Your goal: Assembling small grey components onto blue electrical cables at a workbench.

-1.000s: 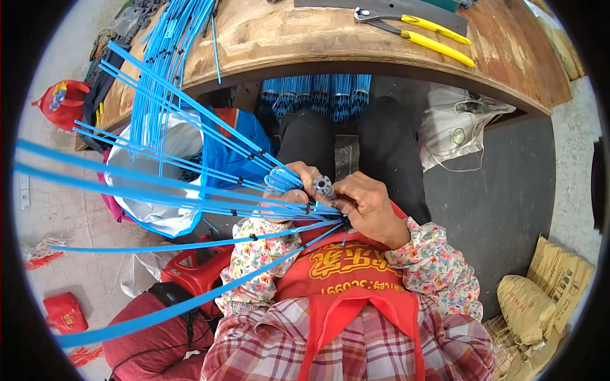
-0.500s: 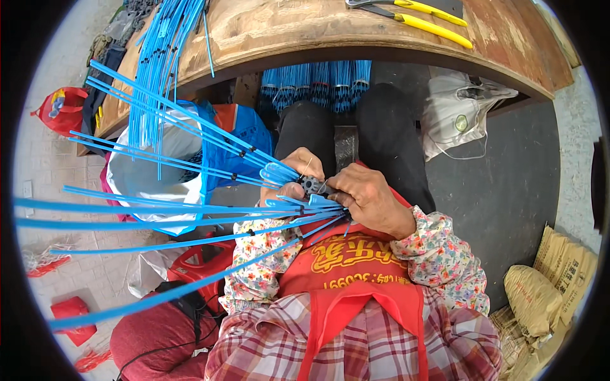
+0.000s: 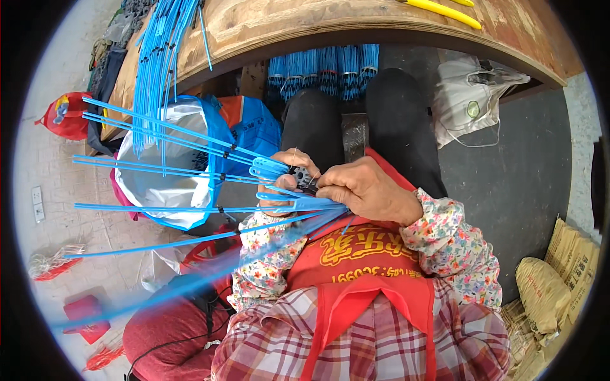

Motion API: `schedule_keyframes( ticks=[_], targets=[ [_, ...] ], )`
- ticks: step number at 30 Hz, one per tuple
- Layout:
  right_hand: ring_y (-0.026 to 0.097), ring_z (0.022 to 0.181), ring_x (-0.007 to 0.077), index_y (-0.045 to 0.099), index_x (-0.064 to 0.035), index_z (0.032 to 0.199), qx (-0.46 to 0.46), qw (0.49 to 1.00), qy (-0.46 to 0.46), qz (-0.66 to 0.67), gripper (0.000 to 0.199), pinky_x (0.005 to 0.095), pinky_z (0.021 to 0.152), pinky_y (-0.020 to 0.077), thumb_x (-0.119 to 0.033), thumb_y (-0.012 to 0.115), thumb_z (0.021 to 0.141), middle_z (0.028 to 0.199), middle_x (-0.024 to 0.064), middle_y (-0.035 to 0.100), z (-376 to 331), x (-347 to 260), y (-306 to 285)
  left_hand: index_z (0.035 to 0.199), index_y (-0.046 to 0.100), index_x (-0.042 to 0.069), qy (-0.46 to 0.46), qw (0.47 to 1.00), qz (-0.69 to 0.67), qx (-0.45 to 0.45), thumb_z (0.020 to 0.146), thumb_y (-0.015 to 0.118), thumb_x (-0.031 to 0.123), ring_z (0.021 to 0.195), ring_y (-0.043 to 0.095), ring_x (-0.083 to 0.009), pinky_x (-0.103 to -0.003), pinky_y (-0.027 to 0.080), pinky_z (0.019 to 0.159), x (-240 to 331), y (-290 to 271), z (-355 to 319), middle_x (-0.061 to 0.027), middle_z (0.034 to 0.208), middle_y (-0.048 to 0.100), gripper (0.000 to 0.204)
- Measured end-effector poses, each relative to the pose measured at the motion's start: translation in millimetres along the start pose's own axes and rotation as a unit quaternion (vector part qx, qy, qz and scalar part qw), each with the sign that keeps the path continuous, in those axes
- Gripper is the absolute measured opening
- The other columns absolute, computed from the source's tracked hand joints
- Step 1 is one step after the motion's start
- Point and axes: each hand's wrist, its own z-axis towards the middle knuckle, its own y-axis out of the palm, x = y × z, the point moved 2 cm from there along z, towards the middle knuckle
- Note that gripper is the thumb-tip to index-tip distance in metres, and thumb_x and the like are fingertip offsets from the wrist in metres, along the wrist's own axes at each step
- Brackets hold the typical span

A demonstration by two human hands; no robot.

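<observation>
Over my lap, my left hand (image 3: 284, 184) is closed around the looped ends of several thin blue plastic rods (image 3: 171, 137) that fan out to the left, each with small black clips. Between my two hands sits a small black toothed hub (image 3: 301, 175), gripped at its left side by my left fingers. My right hand (image 3: 372, 193) is closed at the hub's right side, fingers pinched together. More blue rods run in under its fingertips; the lowest rod is blurred by motion. A fine thread or wire shows above the hub. What exactly my right fingertips pinch is hidden.
A curved wooden table (image 3: 267, 28) stands ahead, with yellow-handled pliers (image 3: 443, 13) and a heap of blue rods (image 3: 162, 57) hanging over its edge. Below are rod bundles (image 3: 325, 71) and a white plastic bag (image 3: 467, 105). A large white-lined bag (image 3: 166, 206) stands left.
The whole view has shifted, and the pliers are now partly cut off at the top. The lower blue rods have swung and blur. Both hands keep their grip at the hub.
</observation>
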Motion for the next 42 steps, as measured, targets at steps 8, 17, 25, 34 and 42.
schedule_keyframes(
  ticks=[8,17,25,34,42],
  targets=[
    [0.062,0.058,0.0223,0.065,0.0027,0.080,-0.057,0.998,0.011,0.020,0.014,0.0309,0.052,0.0468,-0.010,0.070,0.079,0.071,0.0132,0.063,5,6,13,0.107,0.058,-0.003,0.004,0.999,0.002,0.033,0.090,0.060,0.025,0.074,0.059,-0.0195,-0.029,0.049,0.065,1,-5,-11,-0.0195,0.087,0.062,0.033],
    [0.059,0.056,0.0246,0.062,0.0011,0.074,0.056,0.996,0.004,-0.069,0.014,0.0328,0.050,0.0443,-0.010,0.070,0.079,0.068,0.0129,0.060,0,-6,16,0.104,0.060,-0.005,0.020,0.997,0.076,0.025,0.089,0.063,0.027,0.078,0.061,-0.0212,-0.030,0.049,0.067,6,-3,-7,-0.0198,0.090,0.064,0.036],
    [0.062,0.058,0.0258,0.057,0.0008,0.074,0.090,0.990,0.027,-0.107,0.014,0.0329,0.050,0.0457,-0.007,0.067,0.080,0.068,0.0140,0.060,-6,-8,19,0.100,0.063,-0.008,0.053,0.992,0.115,0.028,0.086,0.065,0.026,0.081,0.064,-0.0236,-0.031,0.052,0.071,9,3,-4,-0.0203,0.090,0.067,0.037],
    [0.066,0.062,0.0254,0.057,0.0017,0.078,0.104,0.988,0.069,-0.092,0.010,0.0305,0.053,0.0496,-0.004,0.065,0.082,0.070,0.0150,0.063,-7,-9,19,0.109,0.060,-0.011,0.113,0.987,0.027,-0.114,0.081,0.068,0.011,0.079,0.069,-0.0292,-0.032,0.056,0.068,5,-3,13,-0.0268,0.102,0.065,0.036],
    [0.064,0.059,0.0231,0.057,0.0025,0.078,0.054,0.988,0.114,-0.091,0.015,0.0312,0.051,0.0474,-0.008,0.068,0.081,0.070,0.0154,0.063,-5,-7,14,0.107,0.061,-0.004,0.081,0.995,0.041,-0.052,0.077,0.070,0.004,0.084,0.066,-0.0296,-0.036,0.054,0.073,5,-7,-4,-0.0236,0.100,0.065,0.033]
  ],
)
